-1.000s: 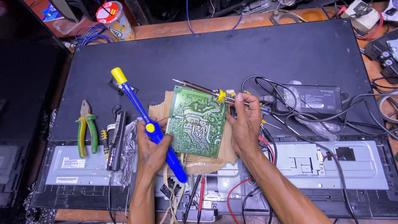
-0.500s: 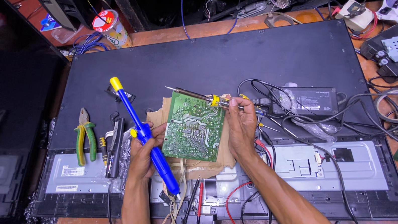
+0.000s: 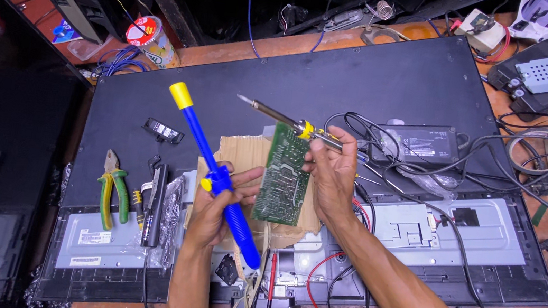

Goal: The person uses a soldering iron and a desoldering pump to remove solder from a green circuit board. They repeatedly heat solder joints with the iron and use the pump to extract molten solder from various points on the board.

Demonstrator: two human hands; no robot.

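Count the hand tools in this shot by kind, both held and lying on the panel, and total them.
Desoldering pump, blue and yellow, in left hand: 1
Soldering iron, in right hand: 1
Pliers, green handles: 1
Total: 3

wooden workbench (image 3: 343, 44) | dark surroundings | light from above

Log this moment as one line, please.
left hand: grips blue desoldering pump | right hand: holds soldering iron, tilts green circuit board | under: cardboard
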